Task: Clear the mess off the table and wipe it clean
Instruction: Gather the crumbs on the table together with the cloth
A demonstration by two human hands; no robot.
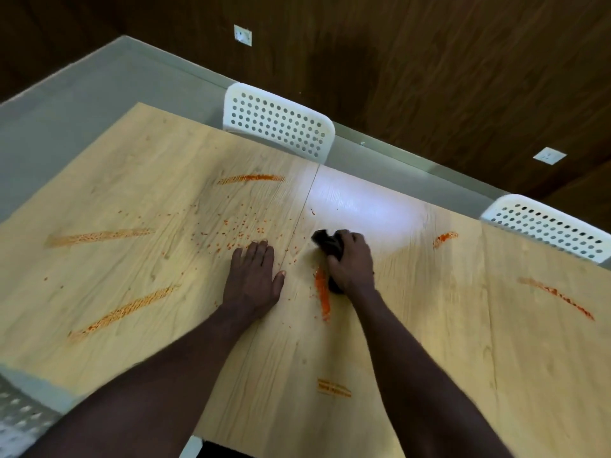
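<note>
Table (512, 358) of pale wood carries the mess: orange smears (122, 312) in several places and many small orange crumbs (238, 226) near the middle. The right hand (352, 262) is curled tightly around a dark cloth (329, 247) and presses it on the wood, just beside a thick orange streak (322, 294). I think it is placed so that the cloth can be dragged over this streak. The left hand (253, 279) lies flat on the table with straight fingers and holds nothing. It seems to support the body while the person leans forward. Its fingertips reach the near edge of the crumbs. Smears on the left side and on the far right look untouched, so in my judgement the wiping is far from finished. Two white chairs (277, 123) stand at the far edge of the table.
</note>
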